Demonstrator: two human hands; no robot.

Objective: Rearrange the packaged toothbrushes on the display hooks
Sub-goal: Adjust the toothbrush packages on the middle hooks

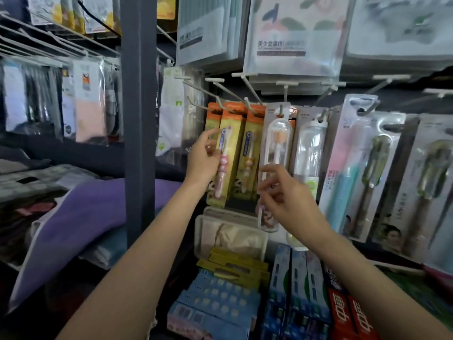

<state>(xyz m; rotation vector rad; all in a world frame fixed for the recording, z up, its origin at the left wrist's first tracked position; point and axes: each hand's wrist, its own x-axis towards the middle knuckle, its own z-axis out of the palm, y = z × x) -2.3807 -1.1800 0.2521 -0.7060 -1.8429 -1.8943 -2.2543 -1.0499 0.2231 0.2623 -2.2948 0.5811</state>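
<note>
Shop shelving fills the view, and the dark upright post (138, 119) serves as landmark: to its left hang packaged socks and lie folded cloths, to its right run rows of white display hooks (221, 94) loaded with packaged toothbrushes. Nearest the post on that right side, the left hand (203, 158) rests against the yellow pack with a pink brush (226, 158), thumb and forefinger apart and lightly curled at its edge; whether they truly pinch it cannot be told through the blur. Further right, the right hand (282, 192) holds its fingers loosely bent and spread in front of the clear tube pack (275, 165), which hangs from its own hook; contact looks likely but a firm hold is not shown. Beyond that hang a white-capped pack (309, 148) and the long blister packs (355, 168). Judging risk: the yellow packs sit crowded on neighbouring hooks, so pulling one sideways could drag its neighbour off, and anything dropped would land among the toothpaste boxes (301, 285) stacked below. A pack tugged at an angle might tear its hanging hole. As for writing, a towel pack (294, 33) above reads "美少女浴巾" roughly, and red boxes (343, 312) low down show "中华"; the toothbrush labels are too blurred to read
</note>
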